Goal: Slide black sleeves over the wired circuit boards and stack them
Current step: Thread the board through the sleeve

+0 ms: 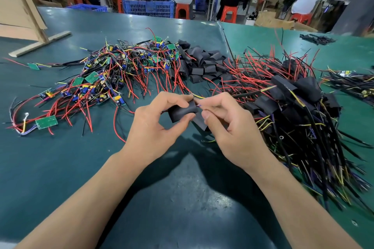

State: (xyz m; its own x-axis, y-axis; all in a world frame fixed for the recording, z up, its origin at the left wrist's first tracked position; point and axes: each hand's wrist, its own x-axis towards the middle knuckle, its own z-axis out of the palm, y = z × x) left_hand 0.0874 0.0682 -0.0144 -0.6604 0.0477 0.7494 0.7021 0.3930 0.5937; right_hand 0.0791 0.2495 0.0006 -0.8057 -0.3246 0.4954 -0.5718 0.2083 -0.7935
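My left hand (153,123) pinches a black sleeve (183,111) between thumb and fingers above the green table (60,168). My right hand (226,125) pinches the wires at the sleeve's right end, where yellow and purple strands show; the board itself is hidden inside the sleeve. A second flat sleeve (200,122) lies just under my right fingers. Bare green circuit boards with red and black wires (113,73) are heaped at the left. Empty black sleeves (202,62) are piled behind my hands. Sleeved boards (293,95) are stacked at the right, their wires trailing toward me.
A wooden stand (38,42) rests at the far left. More sleeves (317,39) and wired boards (352,83) lie at the far right. Beyond the table edge stand blue crates (148,6), red stools and several seated people.
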